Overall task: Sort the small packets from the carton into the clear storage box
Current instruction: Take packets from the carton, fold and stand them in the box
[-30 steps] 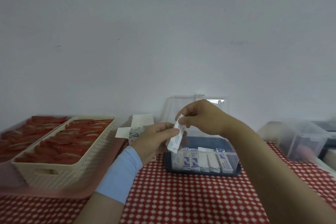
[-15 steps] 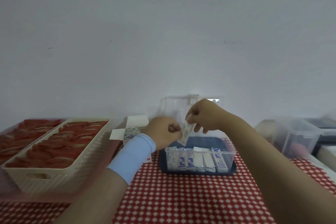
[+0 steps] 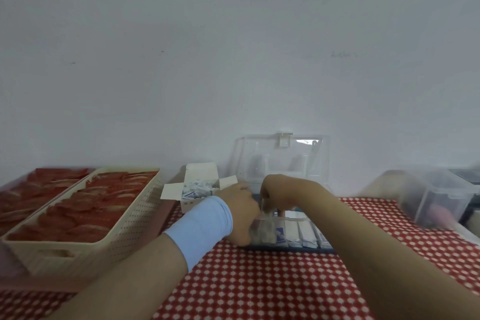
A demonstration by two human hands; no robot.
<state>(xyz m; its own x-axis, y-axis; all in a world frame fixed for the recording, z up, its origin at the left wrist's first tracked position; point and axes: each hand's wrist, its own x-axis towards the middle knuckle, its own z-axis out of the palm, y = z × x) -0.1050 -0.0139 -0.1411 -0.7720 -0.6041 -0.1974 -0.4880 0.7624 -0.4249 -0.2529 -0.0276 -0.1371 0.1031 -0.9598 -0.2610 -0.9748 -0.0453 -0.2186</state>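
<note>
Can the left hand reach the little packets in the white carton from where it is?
Probably yes. The left hand sits right beside the open carton, whose flaps are spread and whose packets lie uncovered on top. Nothing stands between them.

The counter (image 3: 259,280) has a red cloth with little white dots all over. The basket (image 3: 124,226) is cream with rows of tiny holes, and it is full of red things (image 3: 85,205). The carton (image 3: 200,176) is white. The packets (image 3: 293,234) in the clear storage box (image 3: 285,163) are white with blue marks. The tray (image 3: 288,249) under it is dark blue. The wristband (image 3: 205,226) is light blue. The wall (image 3: 233,47) is pale grey.
</note>
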